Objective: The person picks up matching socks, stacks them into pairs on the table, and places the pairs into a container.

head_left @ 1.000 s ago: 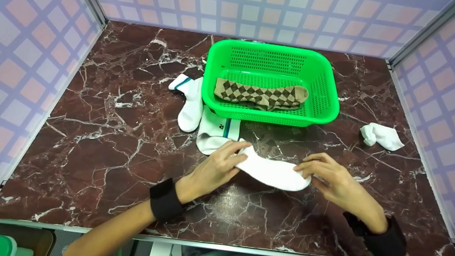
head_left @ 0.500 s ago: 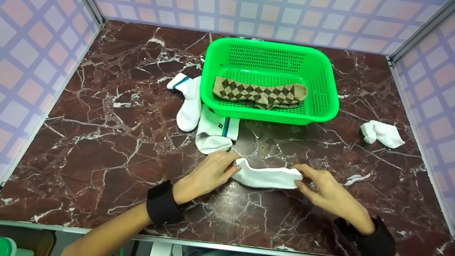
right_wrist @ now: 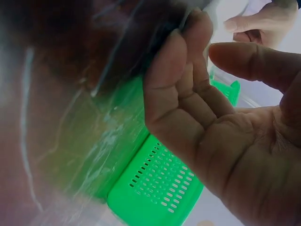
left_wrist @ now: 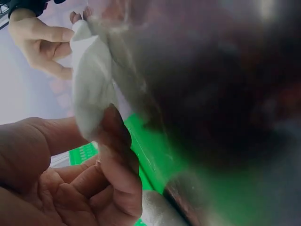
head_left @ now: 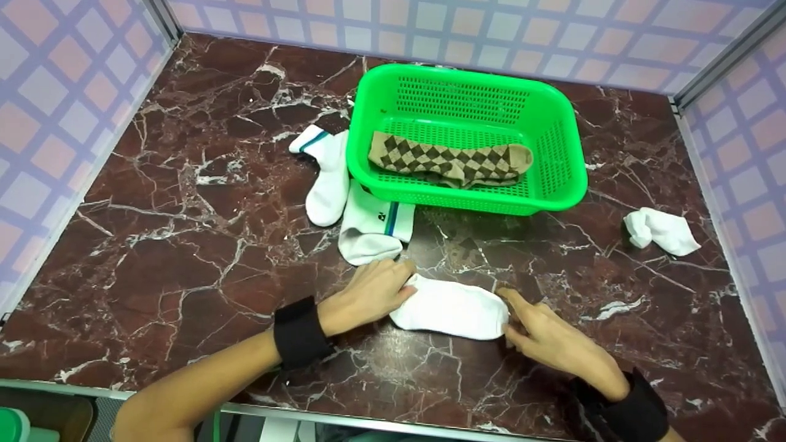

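Observation:
A plain white sock (head_left: 451, 307) lies flattened sideways just above the front part of the marble table. The left end of that sock is pinched between thumb and fingers of my left hand (head_left: 368, 298); the left wrist view shows the thumb and index finger gripping its white cloth (left_wrist: 91, 80). At the other end, my right hand (head_left: 549, 334) holds the edge of the sock between thumb and fingertips. In the right wrist view, the curled fingers (right_wrist: 164, 80) hide most of the cloth.
Behind the hands stands a green perforated basket (head_left: 466, 199) with argyle socks (head_left: 451, 162) inside. Two white striped socks, one upright (head_left: 328, 184) and one folded (head_left: 374, 224), lie by its left side. A crumpled white sock (head_left: 663, 232) lies far right. Patterned panels (head_left: 430, 31) border the table (head_left: 184, 276).
The white sock has come nearer the table's front and turned to lie flat and more level. My right hand has shifted left and slightly down, bringing the hands closer together.

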`<state>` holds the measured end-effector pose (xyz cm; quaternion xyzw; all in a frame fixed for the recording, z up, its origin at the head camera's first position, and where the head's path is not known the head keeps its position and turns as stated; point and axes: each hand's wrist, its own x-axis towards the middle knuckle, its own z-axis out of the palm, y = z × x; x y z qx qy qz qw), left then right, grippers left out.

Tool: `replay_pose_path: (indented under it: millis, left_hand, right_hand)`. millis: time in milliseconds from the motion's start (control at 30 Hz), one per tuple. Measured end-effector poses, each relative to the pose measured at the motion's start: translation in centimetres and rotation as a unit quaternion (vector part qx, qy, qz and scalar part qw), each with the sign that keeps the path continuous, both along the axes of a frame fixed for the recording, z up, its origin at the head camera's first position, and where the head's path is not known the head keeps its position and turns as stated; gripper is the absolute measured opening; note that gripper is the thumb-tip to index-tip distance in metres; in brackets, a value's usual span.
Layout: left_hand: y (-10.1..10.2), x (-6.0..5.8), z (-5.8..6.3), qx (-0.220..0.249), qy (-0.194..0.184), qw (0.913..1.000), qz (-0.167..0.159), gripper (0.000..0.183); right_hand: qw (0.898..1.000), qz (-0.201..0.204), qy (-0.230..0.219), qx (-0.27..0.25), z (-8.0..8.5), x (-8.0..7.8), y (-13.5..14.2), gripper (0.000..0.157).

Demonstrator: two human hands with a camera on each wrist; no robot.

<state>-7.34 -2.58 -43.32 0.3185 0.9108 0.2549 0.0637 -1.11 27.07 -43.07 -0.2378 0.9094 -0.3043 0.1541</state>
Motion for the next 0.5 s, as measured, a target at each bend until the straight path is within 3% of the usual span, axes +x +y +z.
replay_pose_path:
  millis: [133, 267, 367, 500]
  left_hand:
    - [-0.2, -0.2, 0.3, -0.001, 0.016, 0.9999, 0.006, 0.012]
    - [-0.2, 0.3, 1.1, 0.008, 0.065, 0.9978, 0.012, 0.017]
    - [0.1, 0.9, 1.4, 0.025, 0.069, 0.9972, -0.016, 0.017]
    - [0.8, 1.6, 0.8, 0.01, 0.064, 0.9951, -0.075, 0.021]
  right_hand:
    - [0.999, -0.017, 0.027, 0.004, 0.4, -0.2, 0.1, 0.048]
    - [0.989, -0.023, 0.149, -0.007, 0.9, -0.4, -0.1, 0.038]
    - [0.974, 0.002, 0.226, -0.023, 0.7, -0.7, -0.8, 0.032]
    - [0.969, 0.043, 0.241, -0.012, -0.1, -0.9, -1.8, 0.034]
